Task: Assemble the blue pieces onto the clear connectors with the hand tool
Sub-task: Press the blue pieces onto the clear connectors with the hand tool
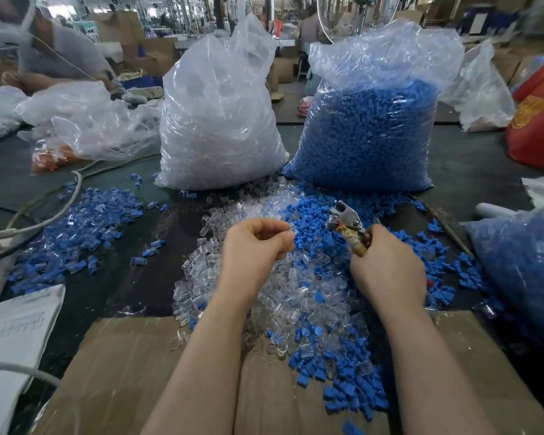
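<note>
Blue pieces (336,384); clear connectors (283,296); brown cardboard (132,372); red bag (537,120); dark tabletop (471,171).

Glossy crinkled plastic bags (220,120), matt blue plastic pieces (314,211), shiny metal hand tool (343,215), matt brown cardboard (132,372)

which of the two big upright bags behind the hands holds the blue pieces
The bag of blue pieces, standing behind the right hand and its hand tool. The bag of clear connectors beside it, behind the left hand, shows only transparent parts.
</note>
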`<state>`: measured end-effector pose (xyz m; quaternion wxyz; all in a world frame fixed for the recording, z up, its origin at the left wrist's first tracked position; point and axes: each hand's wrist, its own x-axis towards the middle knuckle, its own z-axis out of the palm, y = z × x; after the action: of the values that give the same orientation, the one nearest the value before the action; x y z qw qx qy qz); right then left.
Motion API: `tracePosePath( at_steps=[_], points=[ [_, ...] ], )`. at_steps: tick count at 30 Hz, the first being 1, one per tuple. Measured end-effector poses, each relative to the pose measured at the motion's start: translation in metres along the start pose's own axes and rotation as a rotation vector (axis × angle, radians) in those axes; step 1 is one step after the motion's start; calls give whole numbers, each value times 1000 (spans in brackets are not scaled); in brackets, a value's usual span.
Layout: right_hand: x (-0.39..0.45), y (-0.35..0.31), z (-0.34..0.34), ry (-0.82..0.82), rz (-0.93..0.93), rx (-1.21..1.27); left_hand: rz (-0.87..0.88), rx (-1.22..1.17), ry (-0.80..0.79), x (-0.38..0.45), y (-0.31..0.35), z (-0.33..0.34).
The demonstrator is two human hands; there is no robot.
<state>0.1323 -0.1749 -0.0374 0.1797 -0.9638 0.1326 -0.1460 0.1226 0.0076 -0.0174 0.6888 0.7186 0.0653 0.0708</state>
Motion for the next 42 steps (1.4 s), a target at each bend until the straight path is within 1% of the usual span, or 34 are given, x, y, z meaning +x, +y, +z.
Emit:
tracePosePath(
  at_steps=[2, 7, 10, 15, 18, 23, 27, 32, 37, 42],
  points=[
    [1, 2, 1, -24, 4, 11, 0, -6, -4, 0, -1, 0],
    [1, 2, 1, 40, -52, 53, 4, -11, -2, 0, -2, 0],
    [0, -3, 3, -5, -95, 89, 5, -5, 7, 1, -2, -1],
    [-3, -14, 6, -60, -192, -33, 11, -7, 21, 1, -3, -2],
    [-4, -15, 9, -99, -214, -125, 19, 6, 15, 2, -4, -3],
    [-4, -14, 9, -91, -209, -109, 25, 13, 11, 2, -6, -3],
    [-4, -12, 8, -57, -195, 35, 29, 14, 15, 2, -6, -3],
    [-3, -10, 7, 28, -153, 342, 28, 26, 1, 0, -4, 0],
    [-3, -16, 2, -48, -165, 634, 19, 4, -9, -1, -1, 5],
    [-5, -20, -1, -115, -230, 760, 10, -22, -23, -2, 0, 7]
  ],
)
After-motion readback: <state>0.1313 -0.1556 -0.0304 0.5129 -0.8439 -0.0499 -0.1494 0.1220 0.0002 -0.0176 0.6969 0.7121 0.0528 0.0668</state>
